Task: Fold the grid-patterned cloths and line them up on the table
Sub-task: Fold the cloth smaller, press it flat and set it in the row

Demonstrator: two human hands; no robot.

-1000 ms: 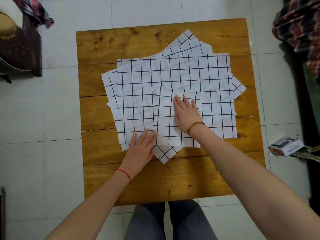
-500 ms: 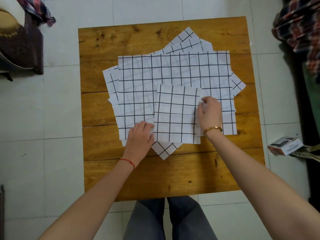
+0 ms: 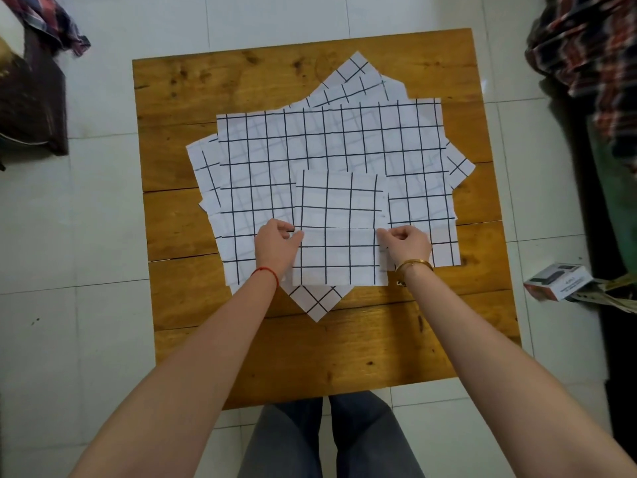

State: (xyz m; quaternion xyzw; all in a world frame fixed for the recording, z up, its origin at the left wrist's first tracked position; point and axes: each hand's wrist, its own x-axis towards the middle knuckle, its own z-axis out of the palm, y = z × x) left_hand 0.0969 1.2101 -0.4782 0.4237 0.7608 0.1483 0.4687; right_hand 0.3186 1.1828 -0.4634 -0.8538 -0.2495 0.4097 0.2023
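Folded cloth [image 3: 339, 229]: lies on the spread cloths [image 3: 331, 146], table [image 3: 310, 346] centre
Left hand [image 3: 275, 246]: fingers pinch its left edge
Right hand [image 3: 406, 244]: fingers pinch its right edge

Both hands [image 3: 277, 243] shifted — now pinch folded cloth [image 3: 339, 229] sides.

Soft, even daylight, fairly bright, with no hard shadows; the arms cast only faint shade on the table [image 3: 344, 350]. A small glare spot sits on the floor tile [image 3: 484, 85] by the table's far right corner. The centre is sharp. Wide-angle bending curves the table's edges, and the plaid fabric [image 3: 586, 46] at the right edge is smeared and soft
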